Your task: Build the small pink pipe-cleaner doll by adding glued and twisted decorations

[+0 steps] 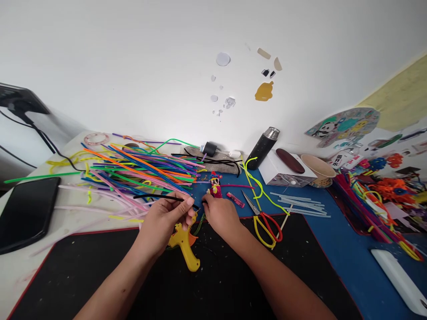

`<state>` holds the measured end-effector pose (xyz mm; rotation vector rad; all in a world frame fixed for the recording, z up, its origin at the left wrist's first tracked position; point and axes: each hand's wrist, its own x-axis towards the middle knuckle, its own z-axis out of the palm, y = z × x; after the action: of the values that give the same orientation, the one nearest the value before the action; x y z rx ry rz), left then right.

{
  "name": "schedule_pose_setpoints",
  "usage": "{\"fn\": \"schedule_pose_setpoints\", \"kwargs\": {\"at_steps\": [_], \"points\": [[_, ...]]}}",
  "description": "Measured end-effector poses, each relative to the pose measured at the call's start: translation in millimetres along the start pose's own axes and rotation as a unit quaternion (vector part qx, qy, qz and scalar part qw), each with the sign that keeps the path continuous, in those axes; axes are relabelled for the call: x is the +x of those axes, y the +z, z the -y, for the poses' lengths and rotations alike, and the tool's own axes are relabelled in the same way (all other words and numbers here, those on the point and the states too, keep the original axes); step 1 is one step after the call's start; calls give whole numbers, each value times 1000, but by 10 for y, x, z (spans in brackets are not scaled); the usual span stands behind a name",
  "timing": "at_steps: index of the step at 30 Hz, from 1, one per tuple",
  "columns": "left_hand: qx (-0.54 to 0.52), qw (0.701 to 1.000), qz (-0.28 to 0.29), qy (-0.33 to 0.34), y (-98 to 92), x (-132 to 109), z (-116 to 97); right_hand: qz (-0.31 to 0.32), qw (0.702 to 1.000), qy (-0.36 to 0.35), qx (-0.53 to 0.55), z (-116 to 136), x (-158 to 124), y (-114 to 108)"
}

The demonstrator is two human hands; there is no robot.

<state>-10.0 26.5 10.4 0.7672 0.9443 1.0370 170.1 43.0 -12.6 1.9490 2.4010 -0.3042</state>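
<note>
My left hand point(168, 216) pinches a black pipe cleaner point(148, 196) between thumb and fingers, its long end sticking out to the left. Close beside it, my right hand point(220, 214) is closed with bent fingers around a black piece at the pipe cleaner's other end; whether it is one strand I cannot tell. Below the left hand a yellow glue gun point(187, 253) lies on the black mat point(213, 289), partly covered by the fingers. Just beyond my right hand sits a small colourful figure point(215, 184). Scissors point(267, 226) with red and yellow handles lie to its right.
Many coloured pipe cleaners point(147, 169) are heaped at the left behind my hands. A black flask point(263, 149), a tissue box point(283, 171) and a bowl point(318, 169) stand along the wall. Glue sticks point(303, 203) lie on the right, and a dark tablet point(28, 213) at far left.
</note>
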Motion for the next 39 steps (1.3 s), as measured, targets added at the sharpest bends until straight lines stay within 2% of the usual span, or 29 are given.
{"fn": "schedule_pose_setpoints", "kwargs": {"at_steps": [6,12,18,22,26,31,33,39], "points": [[12,1000,11,6,-16,2,22,-30,998,6,49,-44,-79,-58],[2,1000,9,6,-1,13,71,-76,989,35,121,-265,-476,-76],[-30,999,7,-12,97,9,157,-51,988,65,128,-477,-876,90],[-26,1000,6,-16,159,1,214,-39,977,64,200,-501,-979,90],[-10,999,20,-30,243,-27,235,-78,930,75,351,-437,-976,7],[43,998,47,-28,342,-68,257,-59,815,70,572,-276,-886,2],[59,996,61,-19,365,-77,277,-49,786,63,613,-215,-857,11],[64,995,79,-16,359,-77,313,-40,781,62,620,-173,-833,-36]]}}
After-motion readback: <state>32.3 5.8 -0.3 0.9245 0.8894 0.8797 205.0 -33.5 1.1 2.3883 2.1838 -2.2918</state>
